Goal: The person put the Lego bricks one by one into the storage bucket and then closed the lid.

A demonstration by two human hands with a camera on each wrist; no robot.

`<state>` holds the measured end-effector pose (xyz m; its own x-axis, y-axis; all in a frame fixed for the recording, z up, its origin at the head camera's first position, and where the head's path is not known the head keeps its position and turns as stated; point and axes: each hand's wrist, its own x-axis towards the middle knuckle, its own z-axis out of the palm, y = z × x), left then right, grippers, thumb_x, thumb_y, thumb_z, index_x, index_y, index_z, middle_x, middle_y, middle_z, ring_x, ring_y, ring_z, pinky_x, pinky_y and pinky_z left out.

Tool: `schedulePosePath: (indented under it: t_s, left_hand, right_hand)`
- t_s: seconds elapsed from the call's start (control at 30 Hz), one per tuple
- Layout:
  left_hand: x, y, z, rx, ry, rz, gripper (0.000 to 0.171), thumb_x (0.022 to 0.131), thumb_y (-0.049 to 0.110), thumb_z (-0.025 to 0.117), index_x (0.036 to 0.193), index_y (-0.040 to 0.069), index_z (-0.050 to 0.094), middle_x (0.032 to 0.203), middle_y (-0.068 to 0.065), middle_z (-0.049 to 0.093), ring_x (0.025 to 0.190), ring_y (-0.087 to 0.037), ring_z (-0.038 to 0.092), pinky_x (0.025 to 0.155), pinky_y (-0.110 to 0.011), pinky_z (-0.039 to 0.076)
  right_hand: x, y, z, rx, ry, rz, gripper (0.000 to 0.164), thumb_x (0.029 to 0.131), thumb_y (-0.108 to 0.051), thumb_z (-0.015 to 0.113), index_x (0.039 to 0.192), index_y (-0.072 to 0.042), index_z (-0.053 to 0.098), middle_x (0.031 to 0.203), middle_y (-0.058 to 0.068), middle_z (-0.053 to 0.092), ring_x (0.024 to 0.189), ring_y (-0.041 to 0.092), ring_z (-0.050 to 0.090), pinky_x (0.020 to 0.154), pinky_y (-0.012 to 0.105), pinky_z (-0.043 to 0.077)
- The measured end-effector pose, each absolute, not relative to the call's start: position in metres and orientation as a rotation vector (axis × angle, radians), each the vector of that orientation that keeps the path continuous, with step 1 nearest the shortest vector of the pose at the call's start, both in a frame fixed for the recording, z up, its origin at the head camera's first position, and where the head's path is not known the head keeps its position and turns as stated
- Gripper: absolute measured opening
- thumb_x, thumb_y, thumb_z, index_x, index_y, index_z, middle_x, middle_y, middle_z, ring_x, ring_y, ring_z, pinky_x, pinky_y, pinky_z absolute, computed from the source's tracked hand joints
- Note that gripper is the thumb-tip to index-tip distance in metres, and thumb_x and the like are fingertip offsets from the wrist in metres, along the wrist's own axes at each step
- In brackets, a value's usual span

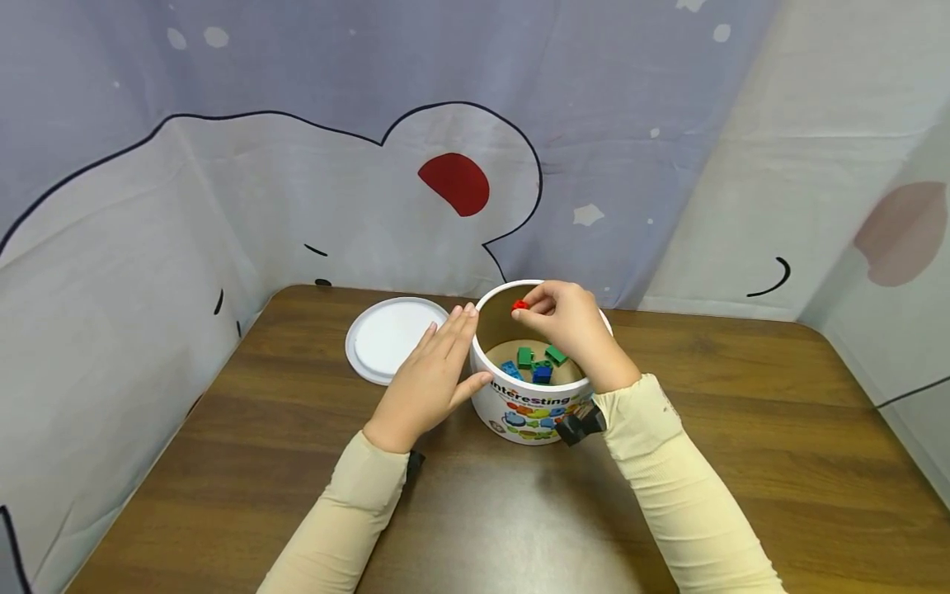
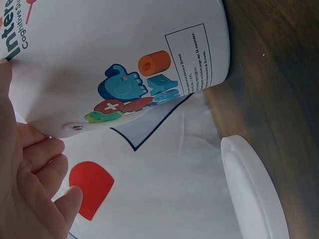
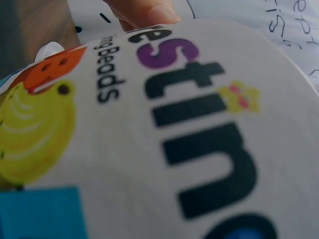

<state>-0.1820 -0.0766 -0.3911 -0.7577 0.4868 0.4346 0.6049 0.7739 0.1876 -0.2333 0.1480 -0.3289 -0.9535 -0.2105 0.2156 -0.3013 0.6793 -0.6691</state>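
In the head view a white printed bucket (image 1: 484, 406) stands upright on the wooden table. My right hand (image 1: 570, 330) is over its mouth, pinching a small red block (image 1: 519, 305) between thumb and fingertips. My left hand (image 1: 426, 381) rests against the bucket's left side with fingers extended, its thumb near the rim. Green blocks (image 1: 525, 357) and blue blocks (image 1: 543, 375) lie on the bucket's floor. The left wrist view shows the left fingers (image 2: 42, 159) at the bucket wall (image 2: 114, 45). Printed lettering on the bucket (image 3: 124, 164) fills the right wrist view, hiding the red block there.
A round white lid (image 1: 393, 338) lies on the table (image 1: 297, 429) just left of the bucket. Behind the table's back edge hangs a printed cloth (image 1: 334, 190), which also runs along the left and right sides.
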Motion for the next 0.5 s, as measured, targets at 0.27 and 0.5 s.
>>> schedulePosePath:
  t_s: [0.27, 0.5]
  left_hand:
    - [-0.181, -0.076, -0.391, -0.837, -2.602, -0.455, 0.082, 0.101, 0.046, 0.06, 0.16, 0.001, 0.025, 0.165, -0.013, 0.028, 0.154, -0.024, 0.021, 0.122, -0.049, 0.023]
    - [-0.182, -0.078, -0.392, -0.832, -2.607, -0.448, 0.082, 0.101, 0.046, 0.059, 0.16, 0.001, 0.024, 0.165, -0.012, 0.027, 0.154, -0.023, 0.02, 0.123, -0.047, 0.021]
  right_hand:
    - [-0.23, 0.151, -0.327, 0.387, -2.769, 1.142, 0.024, 0.093, -0.023, 0.076, 0.105, -0.003, 0.074, 0.098, 0.012, 0.077, 0.09, 0.026, 0.073, 0.079, 0.043, 0.059]
    - [-0.222, 0.16, -0.321, 0.44, -2.658, 1.21, 0.02, 0.094, -0.019, 0.074, 0.105, -0.002, 0.074, 0.099, 0.013, 0.076, 0.088, 0.027, 0.072, 0.08, 0.043, 0.058]
